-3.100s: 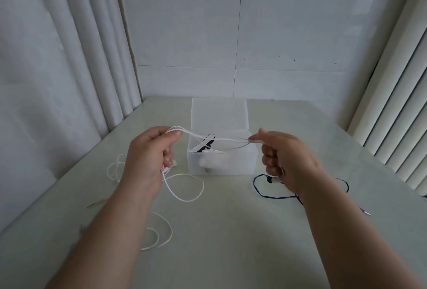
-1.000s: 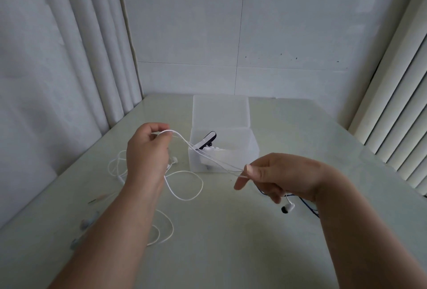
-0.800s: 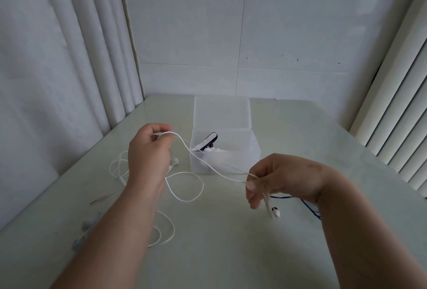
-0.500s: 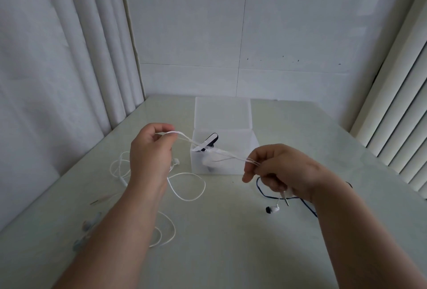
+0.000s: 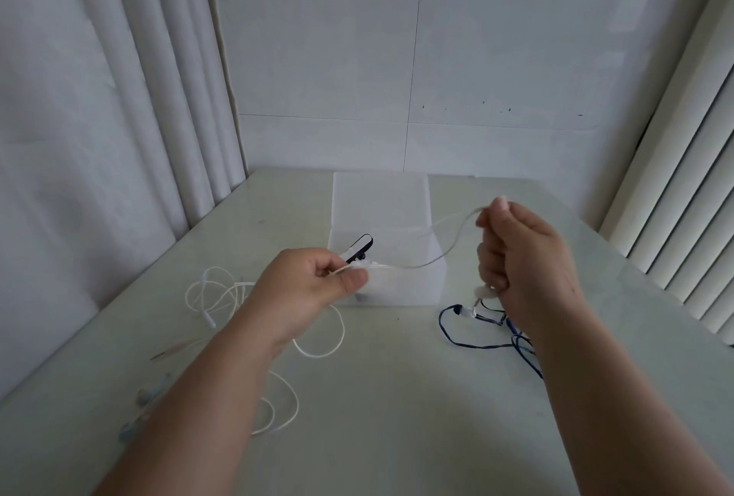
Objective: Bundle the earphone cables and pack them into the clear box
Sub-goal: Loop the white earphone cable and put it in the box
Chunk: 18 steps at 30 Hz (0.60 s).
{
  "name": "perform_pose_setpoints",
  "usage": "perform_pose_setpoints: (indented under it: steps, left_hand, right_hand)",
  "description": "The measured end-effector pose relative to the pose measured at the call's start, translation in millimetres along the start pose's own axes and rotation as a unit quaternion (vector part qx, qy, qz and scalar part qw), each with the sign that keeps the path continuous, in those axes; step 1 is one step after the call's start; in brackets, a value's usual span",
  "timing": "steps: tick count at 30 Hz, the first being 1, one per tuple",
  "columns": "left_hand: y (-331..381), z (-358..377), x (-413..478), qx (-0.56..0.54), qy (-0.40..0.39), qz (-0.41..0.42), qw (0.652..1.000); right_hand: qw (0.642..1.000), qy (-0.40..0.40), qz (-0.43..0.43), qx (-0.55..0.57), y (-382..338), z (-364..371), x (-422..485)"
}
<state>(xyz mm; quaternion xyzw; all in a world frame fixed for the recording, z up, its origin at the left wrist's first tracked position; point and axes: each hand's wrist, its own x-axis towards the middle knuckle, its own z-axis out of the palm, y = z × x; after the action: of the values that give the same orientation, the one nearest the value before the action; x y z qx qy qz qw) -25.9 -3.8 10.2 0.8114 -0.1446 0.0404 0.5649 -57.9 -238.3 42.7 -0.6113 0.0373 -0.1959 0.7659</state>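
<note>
A white earphone cable (image 5: 445, 253) hangs slack between my two hands in front of the clear box (image 5: 433, 281). My left hand (image 5: 310, 285) pinches one end of it between thumb and fingers, just left of the box. My right hand (image 5: 520, 253) is raised right of the box, fist closed on the cable's other end, and a white earbud dangles below it. The rest of the white cable (image 5: 317, 352) trails in loops over the table under my left arm. A black clip-like piece (image 5: 359, 247) sticks up inside the box.
A dark blue earphone cable (image 5: 476, 336) lies tangled on the table under my right wrist. Light blue earbuds (image 5: 147, 396) and a thin plug (image 5: 174, 348) lie at the left near the table edge. Curtains hang left, blinds right, a wall behind.
My right hand has risen and moved right, from in front of the box to beside its right wall. My left hand has dropped slightly. The cable between them now sags.
</note>
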Motion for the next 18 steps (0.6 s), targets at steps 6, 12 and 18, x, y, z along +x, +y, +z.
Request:
perform_pose_setpoints:
  steps: [6, 12, 18]
  left_hand:
    - [6.3, -4.1, -3.6, -0.088, -0.099, -0.072, 0.989]
    - [10.6, -4.2, -0.3, -0.407, -0.067, -0.103, 0.905]
    - [11.4, -1.0, 3.4, -0.556, -0.059, -0.086, 0.824]
  right_hand:
    - [0.986, 0.160, -0.012, 0.053, -8.3, -4.5, -1.5]
    - [0.993, 0.050, 0.085, -0.068, 3.5, -3.9, 4.0]
    - [0.965, -0.061, 0.160, -0.197, 14.2, 8.5, -1.0]
